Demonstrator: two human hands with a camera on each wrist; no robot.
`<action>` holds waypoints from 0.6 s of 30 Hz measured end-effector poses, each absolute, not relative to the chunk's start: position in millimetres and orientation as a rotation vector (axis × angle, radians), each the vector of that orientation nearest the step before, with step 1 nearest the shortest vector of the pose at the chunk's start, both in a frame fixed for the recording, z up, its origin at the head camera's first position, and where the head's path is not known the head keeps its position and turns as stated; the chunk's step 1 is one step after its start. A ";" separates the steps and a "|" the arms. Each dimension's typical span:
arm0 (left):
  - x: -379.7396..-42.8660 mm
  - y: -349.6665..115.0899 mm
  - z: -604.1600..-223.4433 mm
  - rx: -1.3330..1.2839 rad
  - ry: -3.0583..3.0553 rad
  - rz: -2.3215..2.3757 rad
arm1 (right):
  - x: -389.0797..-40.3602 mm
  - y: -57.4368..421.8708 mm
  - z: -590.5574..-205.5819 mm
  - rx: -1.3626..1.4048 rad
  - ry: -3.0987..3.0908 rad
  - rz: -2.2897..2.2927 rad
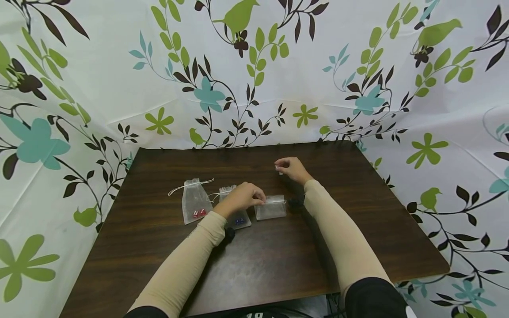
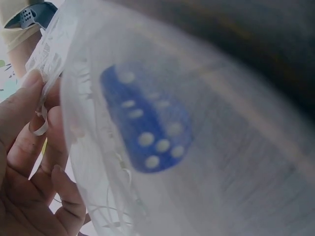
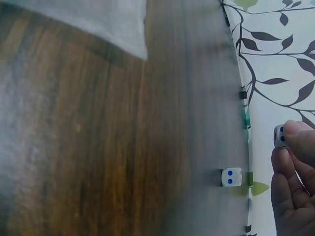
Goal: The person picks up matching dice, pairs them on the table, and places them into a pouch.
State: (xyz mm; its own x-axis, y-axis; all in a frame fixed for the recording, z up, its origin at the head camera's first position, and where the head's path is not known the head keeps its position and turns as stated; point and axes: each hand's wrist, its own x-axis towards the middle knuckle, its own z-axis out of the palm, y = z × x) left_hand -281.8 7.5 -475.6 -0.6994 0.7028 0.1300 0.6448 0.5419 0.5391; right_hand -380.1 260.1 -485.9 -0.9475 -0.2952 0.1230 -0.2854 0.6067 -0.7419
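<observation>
My right hand [image 1: 295, 170] is raised over the far part of the table, pinching a small white die [image 3: 279, 136] with blue pips between thumb and fingertips. A second white die [image 3: 231, 177] lies on the table just below it. My left hand [image 1: 243, 197] pinches the edge of a white mesh drawstring bag [image 1: 271, 208]; the bag's fabric and ribbon show at its fingertips in the left wrist view. Under the left wrist lies another mesh bag with blue dice [image 2: 147, 123] inside. My left forearm and hand partly hide that bag.
Left of the hands a third mesh bag [image 1: 193, 198] with red dice [image 1: 199, 213] lies flat, its cord loops spread out. The dark wood table [image 1: 278, 260] meets a patterned cloth [image 1: 254, 88] at the back.
</observation>
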 end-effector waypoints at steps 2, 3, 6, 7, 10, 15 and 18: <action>-281.8 7.7 -475.4 1.168 2.671 0.858 | -377.6 259.7 -485.1 -0.518 2.805 -1.306; -282.0 7.6 -475.4 1.170 2.673 0.854 | -376.7 259.7 -484.8 -0.523 2.807 -1.310; -282.2 7.3 -475.2 1.168 2.672 0.857 | -373.6 259.0 -483.2 -0.538 2.805 -1.324; -282.3 7.2 -474.9 1.168 2.671 0.860 | -372.5 258.9 -482.7 -0.544 2.803 -1.327; -282.7 7.0 -474.5 1.170 2.672 0.867 | -367.6 258.7 -480.1 -0.567 2.793 -1.344; -284.4 7.0 -475.6 1.161 2.679 0.866 | -355.2 258.0 -476.2 -0.618 2.798 -1.342; -285.2 7.1 -477.1 1.165 2.681 0.862 | -346.4 256.6 -475.7 -0.672 2.808 -1.311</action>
State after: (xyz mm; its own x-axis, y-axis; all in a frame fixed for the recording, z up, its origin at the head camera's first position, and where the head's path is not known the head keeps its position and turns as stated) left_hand -285.2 7.1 -477.1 -0.7040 0.6977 0.1326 0.6443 0.5489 0.5325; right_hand -346.4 256.6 -475.7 -0.9096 -0.3633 0.2014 -0.3877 0.5684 -0.7257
